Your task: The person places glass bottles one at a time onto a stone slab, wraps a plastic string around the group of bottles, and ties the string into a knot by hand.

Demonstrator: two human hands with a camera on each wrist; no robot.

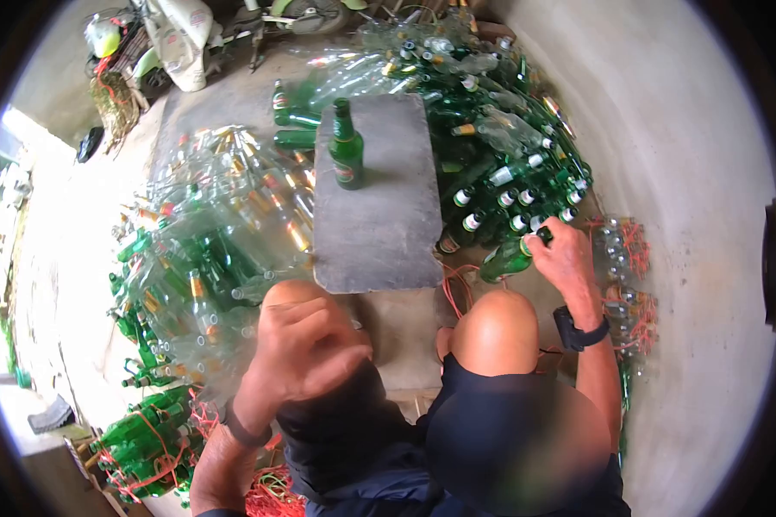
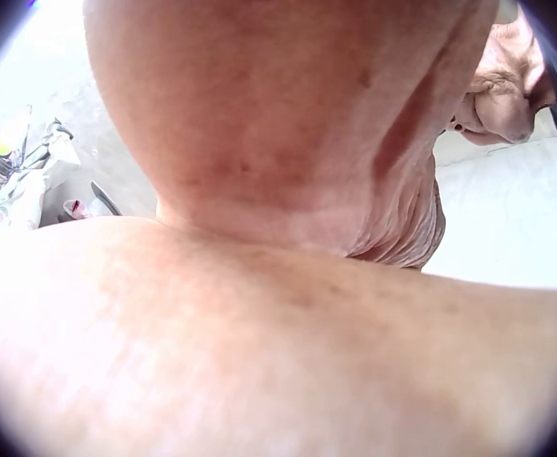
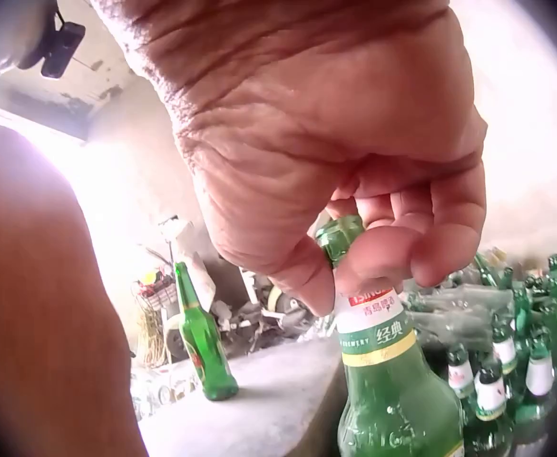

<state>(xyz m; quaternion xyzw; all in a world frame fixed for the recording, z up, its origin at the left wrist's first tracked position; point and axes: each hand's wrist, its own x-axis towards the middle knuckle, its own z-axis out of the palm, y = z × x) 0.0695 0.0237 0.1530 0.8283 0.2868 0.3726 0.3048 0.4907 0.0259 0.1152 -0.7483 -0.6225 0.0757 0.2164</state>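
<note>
along the grey slab's (image 1: 384,250) left edge, clear bottles (image 1: 224,198) crowd close; off its right edge, green bottles (image 1: 513,185) stand packed toward the wall (image 1: 664,172). one standing bottle (image 1: 347,151) is upright near the slab's far left, with slab surface running from it to the near edge. a floor gap lies right of the slab's near right corner; there the right hand (image 1: 567,258), wrist bent, pinches the held bottle (image 1: 504,261) by its neck, thumb against fingers. left hand (image 1: 306,349): before the slab's near left corner, by the knee, blurred, fingers loosely bent, grasping nothing.
</note>
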